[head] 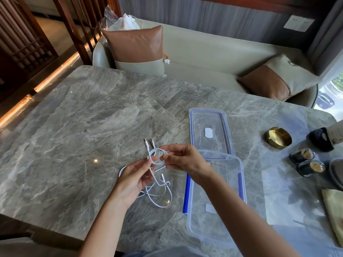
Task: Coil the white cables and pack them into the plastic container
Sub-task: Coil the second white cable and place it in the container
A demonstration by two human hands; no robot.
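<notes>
A white cable [156, 156] is held above the marble table [83, 127], part of it wound into a small loop with two plug ends sticking up behind. My right hand [182, 158] pinches the loop from the right. My left hand [133, 178] holds the cable's loose strand just below and left. More white cable [159, 195] lies tangled on the table under my hands. The clear plastic container [215, 197] with blue clips stands open to the right, partly under my right forearm. Its clear lid [209, 132] lies flat behind it.
A brass ashtray [277, 137] and two small dark jars [307, 162] stand at the right, with a dark object [321, 139] and a cloth [334, 212] near the right edge. A bench with brown-and-beige cushions [135, 49] runs behind the table.
</notes>
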